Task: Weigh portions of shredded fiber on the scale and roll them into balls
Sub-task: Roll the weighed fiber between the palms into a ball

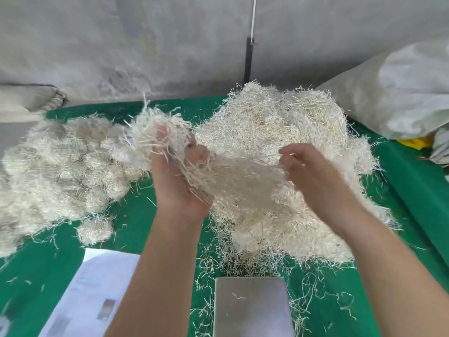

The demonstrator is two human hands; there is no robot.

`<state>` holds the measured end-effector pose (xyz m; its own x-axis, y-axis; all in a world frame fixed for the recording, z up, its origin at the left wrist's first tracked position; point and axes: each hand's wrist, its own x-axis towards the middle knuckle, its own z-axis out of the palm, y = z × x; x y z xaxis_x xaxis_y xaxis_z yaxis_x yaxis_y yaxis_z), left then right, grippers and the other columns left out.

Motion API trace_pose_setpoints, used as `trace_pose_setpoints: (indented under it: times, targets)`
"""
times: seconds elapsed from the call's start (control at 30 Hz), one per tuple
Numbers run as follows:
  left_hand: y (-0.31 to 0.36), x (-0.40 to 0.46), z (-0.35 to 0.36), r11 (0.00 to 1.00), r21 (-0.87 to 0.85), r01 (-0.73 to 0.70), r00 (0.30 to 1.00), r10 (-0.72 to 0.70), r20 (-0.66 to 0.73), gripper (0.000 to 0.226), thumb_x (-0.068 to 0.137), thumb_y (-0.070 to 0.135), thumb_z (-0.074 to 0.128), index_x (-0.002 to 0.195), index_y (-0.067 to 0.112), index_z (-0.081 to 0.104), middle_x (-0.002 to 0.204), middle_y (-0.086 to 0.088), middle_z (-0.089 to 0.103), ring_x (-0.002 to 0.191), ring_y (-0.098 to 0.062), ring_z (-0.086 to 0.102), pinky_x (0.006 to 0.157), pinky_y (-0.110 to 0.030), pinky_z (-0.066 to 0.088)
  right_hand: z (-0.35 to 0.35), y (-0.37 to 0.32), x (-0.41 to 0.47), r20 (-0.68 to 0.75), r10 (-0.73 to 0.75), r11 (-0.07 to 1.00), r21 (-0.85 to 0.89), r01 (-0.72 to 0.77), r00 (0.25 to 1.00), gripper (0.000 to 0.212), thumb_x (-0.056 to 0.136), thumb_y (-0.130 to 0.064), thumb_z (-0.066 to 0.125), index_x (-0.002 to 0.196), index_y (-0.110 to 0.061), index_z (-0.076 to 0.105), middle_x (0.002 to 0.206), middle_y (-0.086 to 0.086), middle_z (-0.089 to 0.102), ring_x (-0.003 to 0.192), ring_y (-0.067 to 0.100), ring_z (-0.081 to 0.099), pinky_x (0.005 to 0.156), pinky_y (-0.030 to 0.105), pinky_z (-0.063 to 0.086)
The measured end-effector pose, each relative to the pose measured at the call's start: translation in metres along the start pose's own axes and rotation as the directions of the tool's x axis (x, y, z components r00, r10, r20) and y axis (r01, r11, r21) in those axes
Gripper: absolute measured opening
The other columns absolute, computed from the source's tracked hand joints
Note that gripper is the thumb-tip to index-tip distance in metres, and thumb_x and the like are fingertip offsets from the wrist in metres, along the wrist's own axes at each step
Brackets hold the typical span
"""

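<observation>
Both forearms extend forward from the lower edge of the view, bare to the wrists. The left hand (177,176) is raised with the palm turned upward and toward the right hand; its fingers are curled around a tuft of shredded fiber (155,132). The right hand (313,176) is level with the left hand, back facing up, fingers curled and pinching strands. The hands are apart.

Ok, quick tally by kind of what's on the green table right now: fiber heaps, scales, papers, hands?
Fiber heaps: 2, the loose pile and the rolled batch
Scale: 1
Paper sheet: 1
Hands: 2, left hand and right hand
Total: 6
</observation>
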<state>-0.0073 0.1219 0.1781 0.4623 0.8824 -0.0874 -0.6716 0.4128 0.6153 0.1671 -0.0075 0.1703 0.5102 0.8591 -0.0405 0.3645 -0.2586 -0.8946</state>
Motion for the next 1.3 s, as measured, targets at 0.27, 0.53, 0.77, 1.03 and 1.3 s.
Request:
trace_pose_setpoints:
  times: [0.27, 0.53, 0.77, 1.03, 1.3]
  targets:
    - [-0.077, -0.056, -0.054, 0.322, 0.933, 0.157, 0.979, -0.178, -0.103, 0.039, 0.104, 0.005, 0.054, 0.139, -0.012, 0.052, 0.111, -0.015, 0.067, 0.099, -0.022, 0.066, 0.075, -0.015, 0.049, 0.069, 0.026, -0.045, 0.123, 0.275, 0.838, 0.456, -0.301, 0.954, 0.019, 0.097, -0.019, 0.061, 0.097, -0.025, 0.079, 0.091, 0.012, 0.078, 0.081, 0.031, 0.077, 0.072, 0.046, 0.064]
    - [-0.087, -0.097, -0.113, 0.769, 0.621, 0.152, 0.971, -0.234, 0.053, 0.080, 0.081, 0.065, 0.074, 0.143, 0.071, 0.023, 0.152, 0.018, 0.047, 0.137, -0.007, 0.051, 0.110, -0.037, 0.043, 0.088, 0.076, -0.069, 0.069, 0.217, 0.949, 0.219, -0.227, 0.974, 0.029, 0.093, -0.033, 0.060, 0.093, -0.062, 0.059, 0.088, -0.017, 0.075, 0.082, 0.009, 0.074, 0.063, 0.024, 0.057]
    - [-0.129, -0.124, -0.160, 0.704, 0.623, 0.340, 0.937, -0.314, -0.157, 0.051, 0.093, 0.027, 0.079, 0.137, 0.020, 0.056, 0.116, -0.004, 0.076, 0.108, -0.024, 0.074, 0.075, -0.024, 0.061, 0.119, 0.120, -0.104, 0.226, 0.382, 0.827, 0.349, -0.441, 0.896, 0.055, 0.088, -0.009, 0.066, 0.131, -0.028, 0.038, 0.114, 0.014, 0.063, 0.062, 0.008, 0.067, 0.054, 0.021, 0.053]
    - [-0.144, -0.133, -0.195, 0.138, 0.884, 0.446, 0.886, -0.210, -0.414, 0.074, 0.085, 0.054, 0.072, 0.142, 0.058, 0.023, 0.130, 0.007, 0.061, 0.122, -0.027, 0.055, 0.107, -0.047, 0.041, 0.110, 0.187, -0.137, 0.153, 0.338, 0.887, -0.381, -0.260, 0.929, 0.038, 0.103, -0.020, 0.059, 0.140, -0.021, 0.053, 0.138, 0.007, 0.060, 0.078, 0.008, 0.064, 0.056, 0.009, 0.047]
    - [-0.127, -0.139, -0.209, 0.366, 0.837, 0.407, 0.911, -0.222, -0.347, 0.107, 0.070, 0.063, 0.064, 0.158, 0.053, 0.003, 0.168, 0.018, 0.005, 0.158, -0.027, -0.001, 0.122, -0.070, 0.006, 0.064, 0.155, -0.142, 0.322, 0.289, 0.931, -0.313, -0.186, 0.902, 0.077, 0.097, -0.029, 0.064, 0.160, -0.041, 0.022, 0.166, -0.006, 0.031, 0.144, 0.024, 0.042, 0.104, 0.028, 0.037]
